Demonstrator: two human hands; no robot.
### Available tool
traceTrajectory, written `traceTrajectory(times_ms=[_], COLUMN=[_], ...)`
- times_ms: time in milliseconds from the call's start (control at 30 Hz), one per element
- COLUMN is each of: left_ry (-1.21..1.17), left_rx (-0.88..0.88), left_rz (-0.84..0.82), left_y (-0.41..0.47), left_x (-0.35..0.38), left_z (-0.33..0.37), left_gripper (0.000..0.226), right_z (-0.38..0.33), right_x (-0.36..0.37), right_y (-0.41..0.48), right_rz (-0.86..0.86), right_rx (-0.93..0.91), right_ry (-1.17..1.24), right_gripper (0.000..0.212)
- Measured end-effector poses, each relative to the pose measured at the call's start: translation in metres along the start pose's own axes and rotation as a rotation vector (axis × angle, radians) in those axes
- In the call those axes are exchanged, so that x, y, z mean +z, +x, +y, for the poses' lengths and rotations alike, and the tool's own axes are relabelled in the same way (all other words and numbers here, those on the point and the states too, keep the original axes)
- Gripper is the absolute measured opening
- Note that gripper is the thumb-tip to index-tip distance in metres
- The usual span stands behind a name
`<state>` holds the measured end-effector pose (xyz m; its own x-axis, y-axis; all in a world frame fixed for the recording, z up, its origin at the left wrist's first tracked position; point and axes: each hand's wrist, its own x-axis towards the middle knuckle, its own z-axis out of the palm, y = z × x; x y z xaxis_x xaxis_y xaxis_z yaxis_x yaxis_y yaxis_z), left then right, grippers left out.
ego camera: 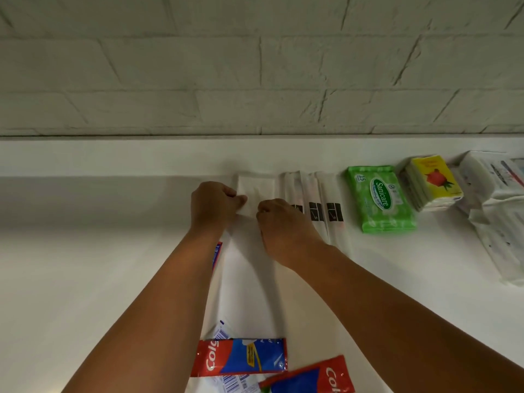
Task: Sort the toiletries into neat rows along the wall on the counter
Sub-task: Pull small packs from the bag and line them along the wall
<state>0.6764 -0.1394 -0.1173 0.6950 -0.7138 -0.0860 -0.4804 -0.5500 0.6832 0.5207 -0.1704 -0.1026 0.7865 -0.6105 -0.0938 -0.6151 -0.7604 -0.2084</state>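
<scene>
- Currently both hands meet on one white packet (256, 187) at the left end of the row, its far end against the ledge below the wall (170, 80).
- Left hand (214, 205): fingers curled, thumb pressed onto the packet's left edge in a pinch.
- Right hand (283, 231): knuckles up, fingers curled down onto the packet's near right part. It appears to hold it, though the fingertips are hidden.
- Key relation: the packet lies directly ahead of and under the fingers. Its long axis runs from the wall toward the person, parallel to the white sachets (326, 211) just beside it on the right. Its near end is hard to trace, white on the white counter (85, 279).
- Judgement: the step in hand is squaring this packet against its neighbours. Both hands are equally near, and the right one is on the neighbours' side.
- Row to the right: a green Sanicare pack (381, 198), marked "15", then a yellow pack (432, 180) with a red picture and unreadable writing, then a white wrapped bundle (493, 199) with print too blurred to read.
- The sachets carry small black labels that cannot be read.
- Unsorted: two red-and-blue Colgate packs (241, 357) lie near the person, well apart from the row. Only "Colg" and "Col" show.
</scene>
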Motion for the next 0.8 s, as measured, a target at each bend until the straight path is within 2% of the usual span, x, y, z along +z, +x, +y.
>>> traceTrajectory(times_ms=[300,467,600,800], left_ry=[0.102,0.167,0.166,0.032], left_rx=[0.018,0.058,0.17,0.349], left_rz=[0.011,0.034,0.026,-0.107], left_y=[-0.001,-0.008,-0.037,-0.118], left_x=[0.002,-0.008,-0.024,-0.043], left_z=[0.001,-0.003,0.002,0.011], left_gripper=[0.028,0.041,0.038,0.02], right_z=[0.001,0.001,-0.002,-0.021], right_x=[0.0,-0.013,-0.026,-0.036], right_y=[0.002,-0.015,-0.051,-0.118], right_rz=[0.036,0.141,0.255,0.25], right_rx=[0.005,0.01,0.045,0.116], right_ry=[-0.015,0.025,0.146,0.237], right_gripper=[0.024,0.023,0.027,0.027])
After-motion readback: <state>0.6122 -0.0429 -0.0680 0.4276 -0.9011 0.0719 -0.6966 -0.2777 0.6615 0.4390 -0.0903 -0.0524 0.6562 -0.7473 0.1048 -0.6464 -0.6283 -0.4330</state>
